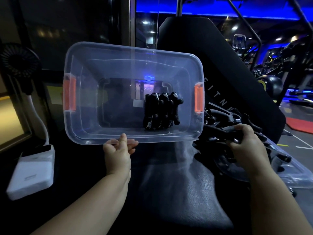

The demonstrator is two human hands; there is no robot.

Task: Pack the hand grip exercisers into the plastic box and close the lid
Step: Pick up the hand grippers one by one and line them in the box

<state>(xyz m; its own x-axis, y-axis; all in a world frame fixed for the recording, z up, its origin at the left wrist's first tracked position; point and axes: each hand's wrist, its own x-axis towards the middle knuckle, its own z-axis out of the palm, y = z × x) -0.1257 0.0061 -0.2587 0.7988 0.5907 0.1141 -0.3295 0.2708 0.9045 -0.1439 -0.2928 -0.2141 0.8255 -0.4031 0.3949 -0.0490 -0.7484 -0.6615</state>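
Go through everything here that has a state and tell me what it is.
plastic box: open, tilted up, packed exercisers inside
lid: off, lying at right under loose exercisers
orange latches: unfastened
left hand: holds the box's near rim
right hand: grips the held exerciser

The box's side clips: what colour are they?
The clips are orange, clearest in the head view.

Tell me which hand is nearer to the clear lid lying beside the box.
Right. The right hand grips an exerciser just above the lid; the left hand holds the near rim of the box, well off to the left.
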